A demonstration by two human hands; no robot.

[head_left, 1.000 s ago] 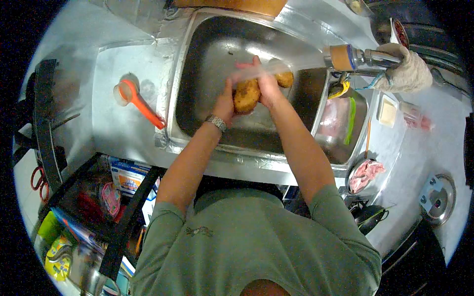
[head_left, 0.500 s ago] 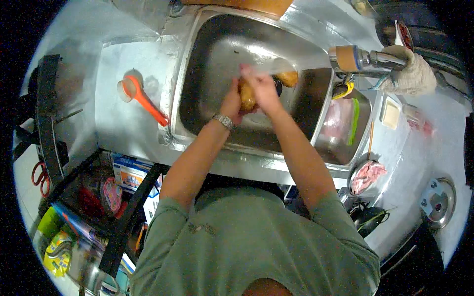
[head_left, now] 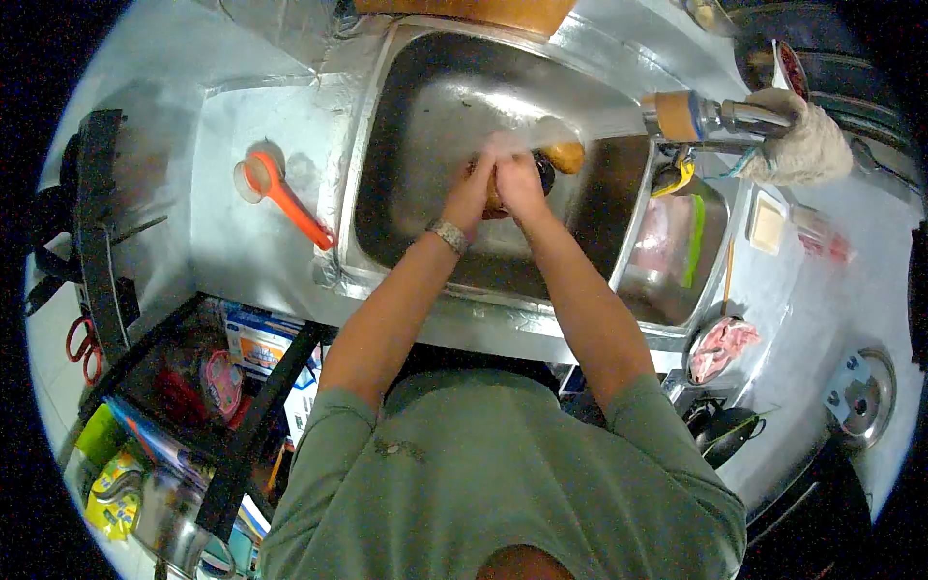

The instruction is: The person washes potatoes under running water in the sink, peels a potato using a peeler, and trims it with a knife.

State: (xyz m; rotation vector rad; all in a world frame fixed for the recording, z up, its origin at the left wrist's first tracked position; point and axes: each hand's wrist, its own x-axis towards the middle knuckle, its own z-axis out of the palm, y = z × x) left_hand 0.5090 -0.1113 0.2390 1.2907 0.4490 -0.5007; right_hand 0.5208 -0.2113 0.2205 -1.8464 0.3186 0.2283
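Over the large steel sink basin (head_left: 416, 97), my left hand (head_left: 471, 197) and my right hand (head_left: 518, 182) are pressed together around a yellow-brown potato (head_left: 494, 200). Most of that potato is hidden by my fingers. Water runs sideways from the faucet (head_left: 674, 115) onto my hands. Just beyond my right hand lies a second potato (head_left: 564, 157), beside a dark round thing (head_left: 547, 174) partly covered by the hand. A metal-band watch (head_left: 448, 235) circles my left wrist.
An orange-handled strainer (head_left: 290, 205) lies on the left counter. In the small right basin is a bag with a green zip edge (head_left: 695, 242). A cloth (head_left: 804, 145) wraps the faucet's base. A bowl of pink meat (head_left: 723, 348) stands at the right front.
My right hand has closed down over the potato, and both hands now cover more of it. The second potato stays in place.
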